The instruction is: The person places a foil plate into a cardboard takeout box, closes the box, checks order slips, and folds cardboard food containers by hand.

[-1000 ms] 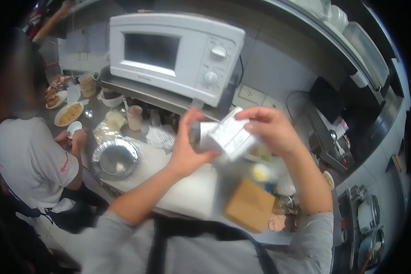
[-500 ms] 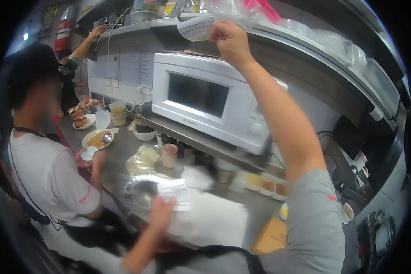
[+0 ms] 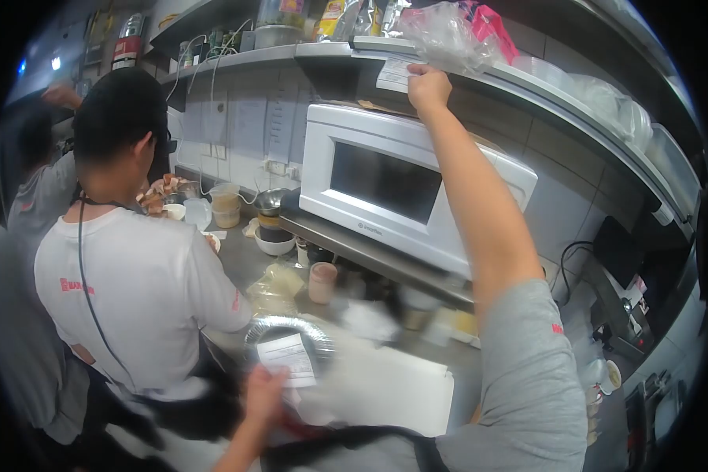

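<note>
Along the steel table (image 3: 248, 263) we see a narrow kitchen run: a white microwave oven (image 3: 405, 185) sits on a raised ledge, with a long metal shelf (image 3: 330, 55) above it. Our right hand (image 3: 428, 85) is raised to the shelf's front edge, fingers pinching a small white paper slip (image 3: 392, 75) against it. Our left hand (image 3: 264, 393), blurred, grips a white printed receipt (image 3: 288, 358) low over a round foil tray (image 3: 289, 330) beside a white cutting board (image 3: 385, 389). A person in a white T-shirt (image 3: 138, 291) stands close on the left, crowding the table's near edge; open room lies only to the right.
</note>
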Demonstrator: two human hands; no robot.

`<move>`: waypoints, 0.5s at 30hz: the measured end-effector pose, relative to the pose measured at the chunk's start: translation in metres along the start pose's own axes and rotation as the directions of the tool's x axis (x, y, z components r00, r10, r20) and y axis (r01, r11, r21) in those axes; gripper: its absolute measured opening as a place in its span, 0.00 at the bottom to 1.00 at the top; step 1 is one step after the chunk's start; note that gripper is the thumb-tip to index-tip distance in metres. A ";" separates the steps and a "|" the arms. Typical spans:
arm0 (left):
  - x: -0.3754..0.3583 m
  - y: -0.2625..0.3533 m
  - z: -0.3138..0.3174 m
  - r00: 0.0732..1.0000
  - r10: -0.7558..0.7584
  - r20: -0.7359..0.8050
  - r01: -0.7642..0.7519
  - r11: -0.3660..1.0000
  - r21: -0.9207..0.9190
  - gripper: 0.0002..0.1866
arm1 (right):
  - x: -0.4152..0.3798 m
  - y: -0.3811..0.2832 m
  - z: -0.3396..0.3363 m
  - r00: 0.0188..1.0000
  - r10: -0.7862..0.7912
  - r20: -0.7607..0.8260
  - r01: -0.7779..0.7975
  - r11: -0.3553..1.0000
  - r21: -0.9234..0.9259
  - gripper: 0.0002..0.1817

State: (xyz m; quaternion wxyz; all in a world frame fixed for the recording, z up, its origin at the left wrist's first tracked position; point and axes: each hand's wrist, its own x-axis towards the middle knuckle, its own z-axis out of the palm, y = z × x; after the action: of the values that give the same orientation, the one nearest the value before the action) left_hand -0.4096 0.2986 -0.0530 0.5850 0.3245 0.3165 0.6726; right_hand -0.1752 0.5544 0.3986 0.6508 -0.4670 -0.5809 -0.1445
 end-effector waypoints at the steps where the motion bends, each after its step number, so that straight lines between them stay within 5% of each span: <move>1: 0.000 0.004 0.001 1.000 0.012 0.012 -0.012 1.000 -0.007 0.15 | 0.006 -0.001 0.001 0.999 -0.035 -0.031 0.034 0.999 -0.026 0.13; 5: 0.004 0.007 -0.002 0.998 0.051 0.035 -0.050 0.998 -0.038 0.17 | 0.015 -0.004 0.005 0.985 -0.143 -0.098 0.139 0.989 -0.044 0.10; 8: 0.006 0.013 -0.001 0.997 0.059 0.045 -0.063 0.994 0.090 0.18 | -0.016 -0.012 -0.005 0.913 -0.283 -0.294 0.254 0.958 -0.133 0.14; 10: 0.007 0.020 0.006 0.988 0.050 0.147 -0.068 0.990 0.126 0.19 | -0.063 -0.022 -0.026 0.843 -0.503 -0.190 0.476 0.863 -0.170 0.20; 11: 0.009 0.026 0.011 0.979 0.046 0.200 -0.076 0.987 0.144 0.19 | -0.091 -0.024 -0.036 0.767 -0.641 -0.014 0.636 0.764 -0.107 0.21; 12: 0.010 0.036 0.021 0.967 -0.004 0.254 -0.046 0.981 0.190 0.18 | -0.135 -0.038 -0.055 0.782 -0.586 0.214 0.579 0.809 0.102 0.25; 13: 0.013 0.043 0.028 0.945 -0.008 0.327 -0.083 0.962 0.262 0.17 | -0.168 -0.043 -0.067 0.665 -0.350 0.660 0.268 0.936 0.227 0.31; 14: 0.016 0.048 0.034 0.917 -0.019 0.399 -0.123 0.936 0.329 0.17 | -0.203 -0.053 -0.089 0.441 -0.409 0.799 0.287 0.908 0.306 0.43; 15: 0.019 0.051 0.041 0.883 -0.037 0.468 -0.169 0.905 0.390 0.16 | -0.234 -0.043 -0.098 0.215 -0.345 0.914 -0.004 0.935 0.354 0.48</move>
State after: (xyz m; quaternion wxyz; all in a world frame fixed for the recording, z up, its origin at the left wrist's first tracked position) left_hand -0.4079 0.3136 0.0139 0.5359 0.6048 0.2928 0.5111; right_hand -0.2115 0.3728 0.2193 0.1908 -0.2903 -0.9189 0.1869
